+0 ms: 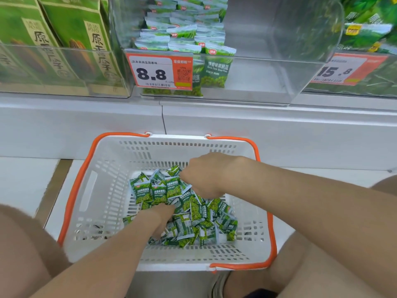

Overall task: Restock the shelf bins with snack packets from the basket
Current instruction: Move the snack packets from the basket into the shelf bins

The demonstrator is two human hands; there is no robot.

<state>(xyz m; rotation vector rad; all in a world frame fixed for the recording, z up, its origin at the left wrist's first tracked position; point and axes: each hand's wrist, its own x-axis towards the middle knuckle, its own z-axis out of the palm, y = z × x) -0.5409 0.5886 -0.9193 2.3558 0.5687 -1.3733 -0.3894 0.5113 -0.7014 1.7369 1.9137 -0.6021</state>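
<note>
A white basket [107, 190] with orange handles sits on the floor between my knees. A loose pile of small green snack packets [199, 224] lies in it. My right hand [204, 175] reaches in from the right, its fingers curled round a row of upright packets [156, 189]. My left hand [162, 216] is dug into the pile just below that row, and its fingertips are hidden among the packets. On the shelf above, a clear bin [257, 78] holds stacked packets of the same kind [182, 35] on its left side.
An orange price tag [159, 70] reading 8.8 hangs on the bin's front. Green cartons [71, 37] fill the bin to the left, and green bags [369, 29] fill the one to the right. A white shelf ledge [236, 123] runs between the bins and the basket.
</note>
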